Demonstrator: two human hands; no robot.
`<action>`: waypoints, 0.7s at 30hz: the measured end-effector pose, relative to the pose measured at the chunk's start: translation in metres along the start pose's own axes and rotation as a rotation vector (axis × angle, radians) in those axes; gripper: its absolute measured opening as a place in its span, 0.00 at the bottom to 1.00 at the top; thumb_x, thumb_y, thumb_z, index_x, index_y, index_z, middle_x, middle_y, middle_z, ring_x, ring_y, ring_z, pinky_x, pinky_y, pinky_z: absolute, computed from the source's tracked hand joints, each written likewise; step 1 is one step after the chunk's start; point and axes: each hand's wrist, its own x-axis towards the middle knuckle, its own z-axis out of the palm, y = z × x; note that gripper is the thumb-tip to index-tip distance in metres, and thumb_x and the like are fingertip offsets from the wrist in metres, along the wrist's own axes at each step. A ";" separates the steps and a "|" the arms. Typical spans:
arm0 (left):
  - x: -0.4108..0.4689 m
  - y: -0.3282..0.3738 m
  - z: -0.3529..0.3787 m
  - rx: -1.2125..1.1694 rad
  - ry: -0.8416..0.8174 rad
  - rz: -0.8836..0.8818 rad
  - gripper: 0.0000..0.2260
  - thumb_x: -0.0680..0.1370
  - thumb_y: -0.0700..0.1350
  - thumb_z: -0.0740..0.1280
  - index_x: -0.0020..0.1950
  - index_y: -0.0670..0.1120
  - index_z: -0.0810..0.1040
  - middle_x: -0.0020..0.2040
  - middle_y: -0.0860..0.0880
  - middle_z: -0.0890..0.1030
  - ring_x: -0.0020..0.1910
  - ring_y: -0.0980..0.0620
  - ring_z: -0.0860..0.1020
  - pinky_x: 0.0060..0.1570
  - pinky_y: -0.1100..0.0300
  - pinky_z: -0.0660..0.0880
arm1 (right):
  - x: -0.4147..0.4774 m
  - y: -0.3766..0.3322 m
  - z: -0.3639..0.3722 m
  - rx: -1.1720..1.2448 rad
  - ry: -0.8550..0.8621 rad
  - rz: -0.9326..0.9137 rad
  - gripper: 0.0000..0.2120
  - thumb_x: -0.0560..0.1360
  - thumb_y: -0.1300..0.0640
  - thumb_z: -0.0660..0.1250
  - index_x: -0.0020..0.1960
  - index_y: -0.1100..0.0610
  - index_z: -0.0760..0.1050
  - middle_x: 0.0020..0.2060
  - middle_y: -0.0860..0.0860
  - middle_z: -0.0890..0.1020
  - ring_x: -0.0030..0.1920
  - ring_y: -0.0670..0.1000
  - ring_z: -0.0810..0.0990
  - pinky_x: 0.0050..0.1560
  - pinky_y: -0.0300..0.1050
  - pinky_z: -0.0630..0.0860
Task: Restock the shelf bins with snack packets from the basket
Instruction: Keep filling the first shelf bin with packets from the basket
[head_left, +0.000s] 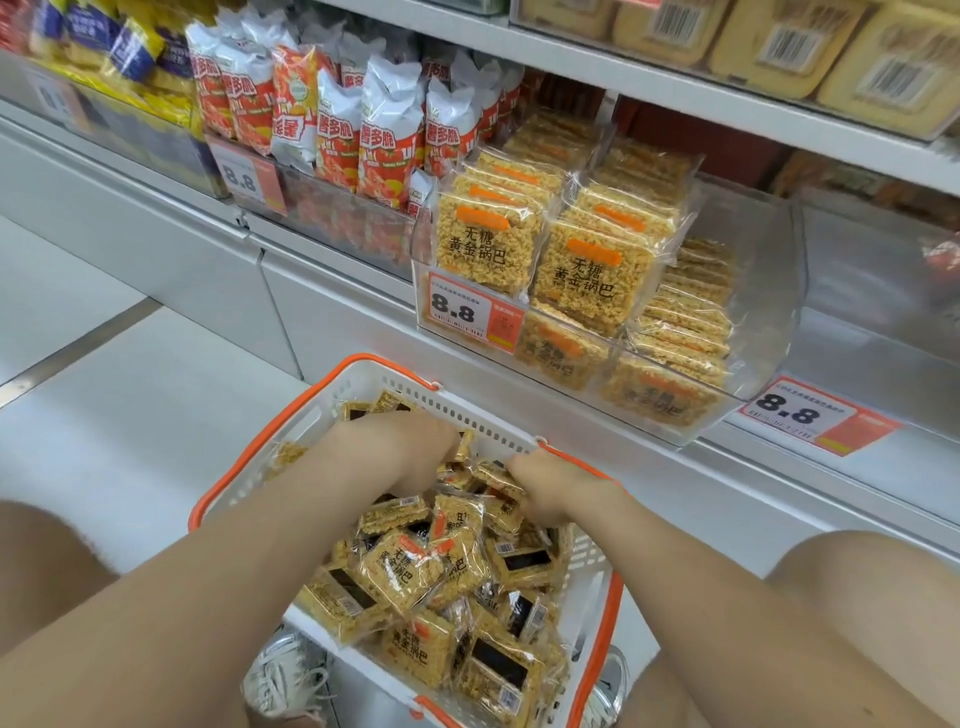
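A white basket with orange rim (332, 400) sits low in front of me, full of yellow rice-crisp snack packets (405, 571). Both hands reach down into its far end. My left hand (410, 447) is curled among the packets, fingers hidden below them. My right hand (545, 483) is curled too, knuckles up, with fingertips buried among packets near the far rim. What either hand holds is hidden. Above, a clear shelf bin (769, 291) holds upright rows of the same packets (587, 270).
Left of it, another clear bin holds red-and-white snack bags (384, 135). Price tags reading 8.8 (457, 312) hang on the bin fronts. A shelf above (675, 83) carries boxed goods. My knees flank the basket; white shoes (280, 675) show below it.
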 end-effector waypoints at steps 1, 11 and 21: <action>-0.002 0.000 -0.001 -0.005 -0.001 -0.008 0.26 0.81 0.30 0.60 0.77 0.49 0.70 0.68 0.45 0.76 0.56 0.46 0.78 0.41 0.58 0.71 | -0.001 0.002 -0.003 0.016 0.000 -0.003 0.10 0.73 0.68 0.63 0.49 0.56 0.76 0.44 0.54 0.80 0.43 0.54 0.81 0.45 0.53 0.83; -0.029 -0.005 -0.013 -0.197 0.145 -0.004 0.34 0.79 0.29 0.63 0.83 0.50 0.60 0.78 0.45 0.68 0.67 0.42 0.76 0.46 0.55 0.80 | -0.049 -0.020 -0.066 0.375 0.234 -0.155 0.20 0.75 0.66 0.56 0.56 0.52 0.83 0.39 0.47 0.83 0.40 0.47 0.80 0.40 0.38 0.73; -0.051 -0.008 -0.033 -0.852 0.367 0.122 0.11 0.80 0.45 0.74 0.57 0.58 0.77 0.58 0.50 0.79 0.40 0.46 0.82 0.42 0.40 0.82 | -0.113 -0.038 -0.107 0.508 0.469 -0.203 0.20 0.79 0.52 0.61 0.69 0.51 0.79 0.41 0.40 0.82 0.41 0.38 0.76 0.48 0.41 0.73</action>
